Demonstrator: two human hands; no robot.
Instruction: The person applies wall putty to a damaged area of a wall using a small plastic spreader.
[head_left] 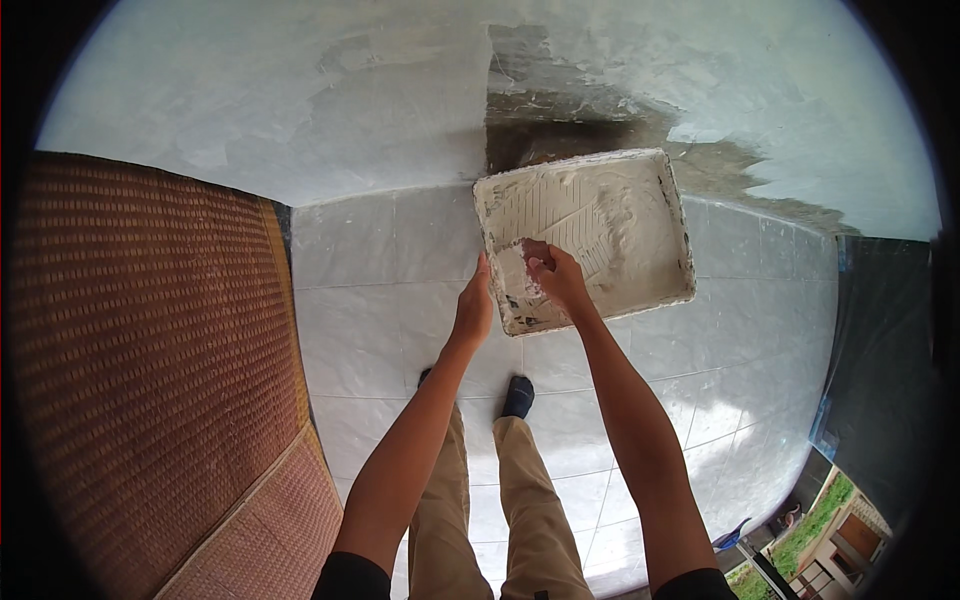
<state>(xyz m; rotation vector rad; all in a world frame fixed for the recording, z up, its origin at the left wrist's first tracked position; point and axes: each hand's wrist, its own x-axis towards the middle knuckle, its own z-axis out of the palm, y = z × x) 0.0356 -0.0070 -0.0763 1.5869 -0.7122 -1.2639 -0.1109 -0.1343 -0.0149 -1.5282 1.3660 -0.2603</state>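
Note:
A paint tray (pixel 683 240), its rim crusted with off-white putty, is held up in front of me over the tiled floor. Pale wet putty (pixel 625 215) coats its inside, with ridged lines showing on the left half. My left hand (pixel 474 305) grips the tray's left edge, fingers partly hidden beneath it. Over the tray's near left part is my right hand (pixel 562 278), closed around a putty-smeared scraper (pixel 533 252). Its blade lies at the tray's near left corner; the fingers and putty hide part of the tool.
Ahead stands a wall (pixel 400 120) with patchy pale plaster and a dark, rough patch (pixel 560 140) low down behind the tray. A brown woven mat (pixel 150 350) lies at left, on grey floor tiles (pixel 350 340). Dark sheeting (pixel 890 330) is at right. My feet stand below the tray.

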